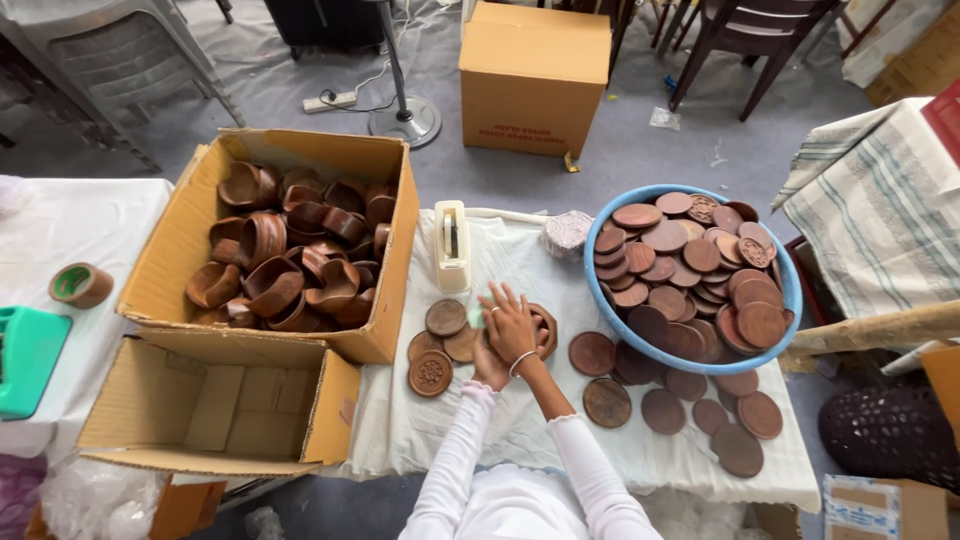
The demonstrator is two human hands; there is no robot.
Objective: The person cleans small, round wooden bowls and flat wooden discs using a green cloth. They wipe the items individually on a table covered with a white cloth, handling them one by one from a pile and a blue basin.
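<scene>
Both hands stacked over a round wooden holder at the table's middle.

The right hand (512,322) lay flat on the wooden holder (543,330), fingers spread toward 11 o'clock; the left hand (489,366) cupped it from 7 o'clock, its grip hidden. Loose wooden discs (440,345) lay at 9 o'clock.

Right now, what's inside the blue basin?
The blue basin holds a heap of round brown wooden discs, some plain, a few carved. They overlap in layers, so the lower discs and the basin's bottom are covered and cannot be seen.
</scene>
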